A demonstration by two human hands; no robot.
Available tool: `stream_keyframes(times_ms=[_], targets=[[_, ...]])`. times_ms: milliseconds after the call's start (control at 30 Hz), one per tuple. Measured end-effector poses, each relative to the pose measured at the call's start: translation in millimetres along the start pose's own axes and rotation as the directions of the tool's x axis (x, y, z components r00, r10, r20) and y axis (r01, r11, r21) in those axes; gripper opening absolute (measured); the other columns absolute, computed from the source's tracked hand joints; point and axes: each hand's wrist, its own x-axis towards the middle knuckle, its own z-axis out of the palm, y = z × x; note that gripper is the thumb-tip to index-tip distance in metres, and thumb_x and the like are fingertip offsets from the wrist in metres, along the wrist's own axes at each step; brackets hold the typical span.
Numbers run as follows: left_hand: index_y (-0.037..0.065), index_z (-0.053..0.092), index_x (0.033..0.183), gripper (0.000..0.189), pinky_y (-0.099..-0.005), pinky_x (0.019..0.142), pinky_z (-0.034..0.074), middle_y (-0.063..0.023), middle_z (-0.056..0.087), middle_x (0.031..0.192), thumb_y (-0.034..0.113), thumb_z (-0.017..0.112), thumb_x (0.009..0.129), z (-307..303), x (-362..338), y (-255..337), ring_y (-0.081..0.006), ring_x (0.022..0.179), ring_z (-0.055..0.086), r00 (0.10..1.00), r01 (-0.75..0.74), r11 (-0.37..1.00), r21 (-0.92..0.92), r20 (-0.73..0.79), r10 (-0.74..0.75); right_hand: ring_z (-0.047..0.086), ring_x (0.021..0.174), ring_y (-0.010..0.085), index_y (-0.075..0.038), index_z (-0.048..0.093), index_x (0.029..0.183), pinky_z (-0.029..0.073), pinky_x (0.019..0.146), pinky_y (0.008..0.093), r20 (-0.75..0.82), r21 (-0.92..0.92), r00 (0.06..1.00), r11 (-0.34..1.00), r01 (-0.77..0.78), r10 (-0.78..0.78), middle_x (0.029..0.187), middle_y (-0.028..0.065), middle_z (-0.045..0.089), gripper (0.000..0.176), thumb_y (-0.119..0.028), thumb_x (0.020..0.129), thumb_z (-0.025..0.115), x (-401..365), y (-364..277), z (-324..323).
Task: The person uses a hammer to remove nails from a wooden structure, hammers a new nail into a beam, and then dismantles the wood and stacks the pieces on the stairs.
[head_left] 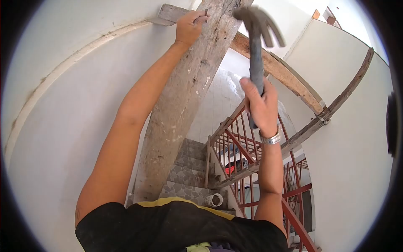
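My right hand [262,103] is wrapped round the dark handle of a claw hammer [257,46], raised upright with its head at the top of the view. Fingers pinched, my left hand [191,27] holds a nail [206,13] at the upper part of a thick, worn wooden post [184,88]. The hammer head is a short way right of the nail, apart from it. Behind the left hand, the end of a short board [170,14] sticks out from the post's left side. A metal watch [270,136] circles my right wrist.
Below are stone-patterned steps [180,189] with a white bucket [214,200] on them. A red metal railing [239,138] runs at the right, crossed by a long wooden pole [302,133]. A wooden beam [281,71] slopes behind the hammer. White walls [63,109] stand on both sides.
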Motion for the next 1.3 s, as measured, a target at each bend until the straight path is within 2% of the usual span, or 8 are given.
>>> stream_keyframes(times_ms=[167, 400, 633, 767, 900, 1033, 1167, 1300], targets=[[0.002, 0.073, 0.098, 0.015, -0.0290, 0.076, 0.053, -0.0090, 0.075, 0.092, 0.012, 0.072, 0.088, 1.9, -0.9, 4.1, -0.0191, 0.083, 0.071, 0.999, -0.011, 1.000, -0.009, -0.053, 0.010, 0.056, 0.054, 0.0147, 0.002, 0.062, 0.079, 0.045, 0.054, 0.0324, 0.005, -0.065, 0.963, 0.961, 0.268, -0.269, 0.055, 0.0037, 0.054, 0.041, -0.037, 0.090, 0.066, 45.3, -28.5, 13.9], [0.002, 0.073, 0.097, 0.013, -0.0307, 0.075, 0.054, -0.0110, 0.075, 0.091, 0.010, 0.070, 0.088, -1.4, -2.4, -1.7, -0.0230, 0.083, 0.072, 0.997, -0.069, 0.991, 0.115, -0.019, 0.071, 0.064, 0.058, 0.0186, 0.000, 0.063, 0.076, 0.050, 0.059, 0.0349, 0.127, -0.221, 0.983, 0.970, -0.104, 0.134, 0.057, 0.0074, 0.058, 0.047, -0.046, 0.086, 0.067, 91.5, -28.9, 23.9], [0.004, 0.074, 0.098, 0.013, -0.0341, 0.077, 0.054, -0.0121, 0.074, 0.093, 0.011, 0.069, 0.087, -0.1, -3.8, -0.8, -0.0281, 0.084, 0.071, 0.997, -0.043, 0.998, -0.040, -0.061, 0.041, 0.054, 0.055, 0.0174, 0.000, 0.064, 0.076, 0.045, 0.056, 0.0355, -0.138, -0.087, 0.890, 0.900, 0.426, -0.435, 0.058, 0.0083, 0.057, 0.039, -0.037, 0.086, 0.069, 69.2, -26.3, 29.6], [0.004, 0.073, 0.103, 0.018, -0.0365, 0.083, 0.054, -0.0137, 0.073, 0.102, 0.007, 0.067, 0.086, -2.6, -12.5, 1.3, -0.0295, 0.092, 0.070, 1.000, -0.019, 1.000, 0.018, 0.021, 0.018, 0.059, 0.055, 0.0296, 0.005, 0.062, 0.073, 0.047, 0.059, 0.0412, 0.097, -0.535, 0.995, 0.843, 0.056, -0.005, 0.058, 0.0163, 0.058, 0.052, -0.046, 0.086, 0.064, 109.9, 11.4, 25.1], [0.006, 0.070, 0.111, 0.024, -0.0380, 0.093, 0.050, -0.0163, 0.069, 0.114, 0.014, 0.067, 0.089, -22.7, -9.7, 8.4, -0.0350, 0.103, 0.066, 0.991, -0.120, 0.983, 0.136, -0.037, 0.126, 0.056, 0.052, 0.0238, 0.004, 0.061, 0.070, 0.045, 0.055, 0.0412, 0.009, -0.352, 0.999, 0.935, 0.038, -0.038, 0.054, 0.0131, 0.055, 0.052, -0.045, 0.086, 0.066, 75.0, -30.2, 6.4], [0.003, 0.054, 0.136, 0.052, -0.0496, 0.111, 0.037, -0.0272, 0.052, 0.142, 0.041, 0.041, 0.101, -54.0, -56.4, -5.1, -0.0452, 0.129, 0.051, 0.705, 0.644, 0.708, 0.292, 0.134, -0.697, 0.050, 0.047, 0.0098, -0.003, 0.060, 0.067, 0.040, 0.045, 0.0308, -0.135, -0.132, 0.972, 0.976, 0.176, -0.193, 0.052, 0.0023, 0.054, 0.036, -0.030, 0.090, 0.068, 57.3, -54.3, -26.1], [0.002, 0.047, 0.142, 0.070, -0.0512, 0.112, 0.035, -0.0297, 0.052, 0.141, 0.054, 0.022, 0.102, -71.0, -77.8, 1.2, -0.0465, 0.129, 0.050, 0.520, 0.712, 0.580, 0.396, 0.259, -0.814, 0.050, 0.046, 0.0074, -0.010, 0.060, 0.079, 0.039, 0.045, 0.0238, -0.220, 0.319, 0.771, 0.703, 0.636, -0.598, 0.054, 0.0006, 0.054, 0.014, -0.011, 0.092, 0.061, 63.7, -73.6, -21.2], [0.001, 0.047, 0.142, 0.074, -0.0513, 0.111, 0.036, -0.0295, 0.053, 0.139, 0.055, 0.017, 0.102, -70.6, -77.1, -2.1, -0.0479, 0.127, 0.051, 0.514, 0.682, 0.587, 0.436, 0.284, -0.809, 0.060, 0.059, 0.0226, 0.001, 0.064, 0.073, 0.048, 0.060, 0.0401, 0.197, -0.562, 0.964, 0.784, 0.261, -0.180, 0.057, 0.0091, 0.058, 0.033, -0.031, 0.079, 0.069, 112.9, 9.3, 13.8]])
